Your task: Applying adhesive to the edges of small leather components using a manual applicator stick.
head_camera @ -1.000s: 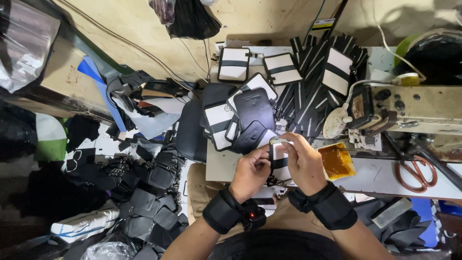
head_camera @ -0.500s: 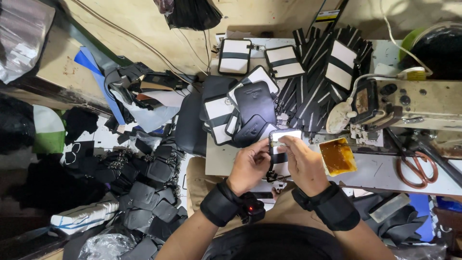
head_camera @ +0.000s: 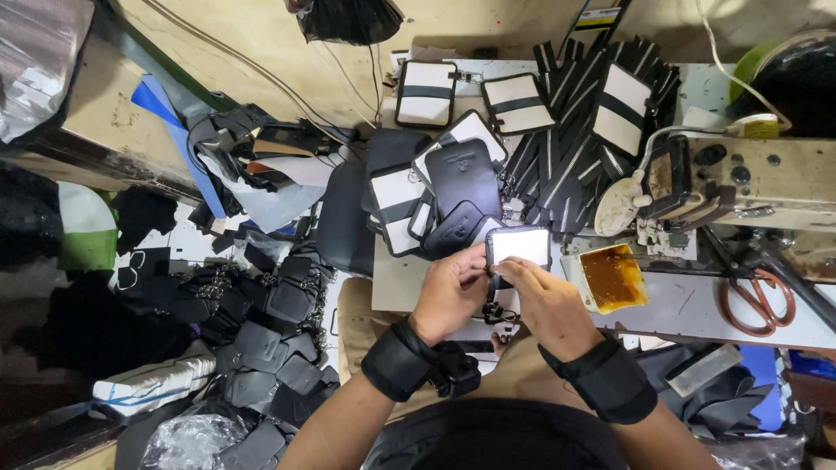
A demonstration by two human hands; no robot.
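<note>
Both my hands hold a small pouch panel [head_camera: 519,246] with a white face and a black zipper border, above the near edge of the work table. My left hand [head_camera: 451,292] pinches its left edge. My right hand [head_camera: 547,300] grips its lower edge from below. Both wrists wear black straps. Just behind the panel lies a heap of black pouch pieces [head_camera: 461,187] and white-and-black panels [head_camera: 427,92]. An open tray of amber glue [head_camera: 613,278] sits directly to the right of my right hand.
A sewing machine [head_camera: 740,178] stands at the right, with orange-handled scissors [head_camera: 756,302] in front of it. A fan of black zipper strips [head_camera: 570,148] lies behind the tray. Several finished black pouches [head_camera: 261,331] are piled on the floor at the left.
The panel has been turned and raised a little, so its white face now points up at the camera. Both hands shifted slightly forward with it.
</note>
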